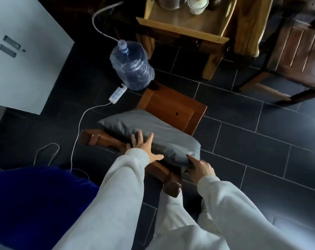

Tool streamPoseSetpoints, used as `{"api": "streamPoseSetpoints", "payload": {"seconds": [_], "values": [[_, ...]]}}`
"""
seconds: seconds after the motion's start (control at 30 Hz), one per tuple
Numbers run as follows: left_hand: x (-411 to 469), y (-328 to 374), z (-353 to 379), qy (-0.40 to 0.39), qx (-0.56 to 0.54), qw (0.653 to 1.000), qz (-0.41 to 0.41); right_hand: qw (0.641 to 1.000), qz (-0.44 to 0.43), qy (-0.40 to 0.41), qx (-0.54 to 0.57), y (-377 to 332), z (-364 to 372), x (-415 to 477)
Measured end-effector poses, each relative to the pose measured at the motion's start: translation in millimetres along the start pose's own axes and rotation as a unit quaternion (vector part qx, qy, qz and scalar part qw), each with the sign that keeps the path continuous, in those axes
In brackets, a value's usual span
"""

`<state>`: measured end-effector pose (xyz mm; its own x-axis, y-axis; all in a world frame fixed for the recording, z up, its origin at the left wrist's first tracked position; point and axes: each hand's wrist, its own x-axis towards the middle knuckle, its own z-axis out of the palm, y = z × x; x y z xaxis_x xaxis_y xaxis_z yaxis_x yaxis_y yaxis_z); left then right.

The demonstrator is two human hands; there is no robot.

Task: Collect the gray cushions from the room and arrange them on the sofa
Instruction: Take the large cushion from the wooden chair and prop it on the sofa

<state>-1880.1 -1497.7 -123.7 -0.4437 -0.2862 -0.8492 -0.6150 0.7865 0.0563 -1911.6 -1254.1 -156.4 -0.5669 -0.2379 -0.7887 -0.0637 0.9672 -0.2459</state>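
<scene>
A gray cushion lies on the seat of a brown wooden chair, leaning against the chair's back rail near me. My left hand rests flat on the cushion's near side with its fingers spread. My right hand grips the cushion's near right corner, fingers curled under its edge. Both arms wear light gray sleeves. No sofa is in view.
A large water bottle with a hose stands beyond the chair, beside a white power strip and its cord. A white cabinet is at left, a blue fabric mass lower left, and wooden tables behind.
</scene>
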Motion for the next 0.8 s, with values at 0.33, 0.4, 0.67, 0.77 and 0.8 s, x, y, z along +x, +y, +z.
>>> {"api": "streamPoseSetpoints", "payload": {"seconds": [0.33, 0.4, 0.67, 0.77, 0.8], "values": [[-1, 46, -41, 0.140, 0.032, 0.984, 0.106, 0.967, -0.093, 0.117, 0.205, 35, -107, -59], [-5, 62, -48, 0.139, 0.022, 0.983, 0.115, 0.962, -0.125, 0.114, 0.215, 58, -132, -93], [-60, 159, -16, 0.061, -0.068, 0.984, 0.151, 0.899, -0.250, 0.143, 0.330, 194, -185, -278], [-88, 201, 20, 0.066, -0.120, 0.973, 0.187, 0.856, -0.279, 0.167, 0.402, 240, -182, -344], [-96, 214, 31, 0.070, -0.149, 0.965, 0.206, 0.842, -0.284, 0.177, 0.423, 255, -179, -363]]}}
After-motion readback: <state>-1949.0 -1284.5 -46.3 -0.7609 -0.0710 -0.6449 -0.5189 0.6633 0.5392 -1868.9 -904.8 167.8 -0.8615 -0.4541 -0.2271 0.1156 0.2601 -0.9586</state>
